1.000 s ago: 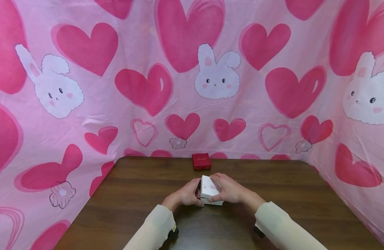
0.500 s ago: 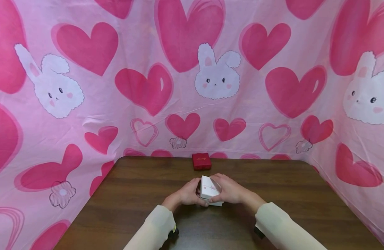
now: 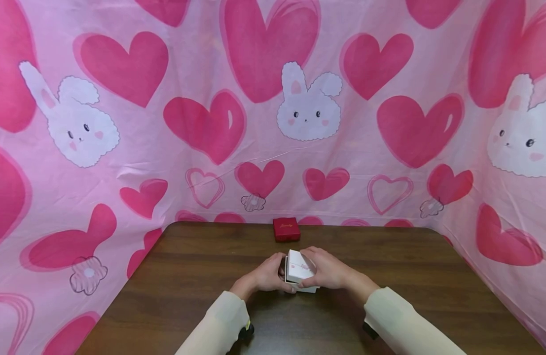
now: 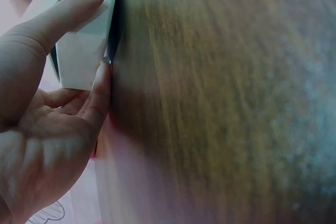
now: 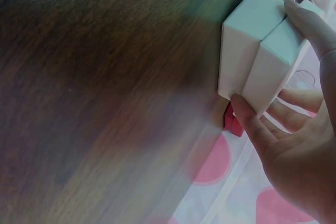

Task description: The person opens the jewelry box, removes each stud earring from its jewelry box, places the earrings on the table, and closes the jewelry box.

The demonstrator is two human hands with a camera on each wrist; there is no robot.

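Observation:
A small white box sits low over the table in front of me. Its lid (image 3: 298, 267) bears faint pink print and stands slightly raised at the left, with a dark gap above the base (image 5: 239, 64). My left hand (image 3: 269, 274) holds the base from the left, its thumb along the near wall in the left wrist view. From the right, my right hand (image 3: 327, 268) grips the lid between thumb and fingers. In the right wrist view a seam parts the lid (image 5: 275, 59) from the base. The inside of the box is hidden.
Behind the white box, a red box (image 3: 286, 230) with gold lettering lies near the back edge of the brown wooden table (image 3: 201, 276). A pink cloth (image 3: 264, 148) with hearts and rabbits hangs around the back and sides.
The lid has shifted up and slightly right in my right hand, and a dark gap now shows at its left edge. My left thumb has slid a little right along the base.

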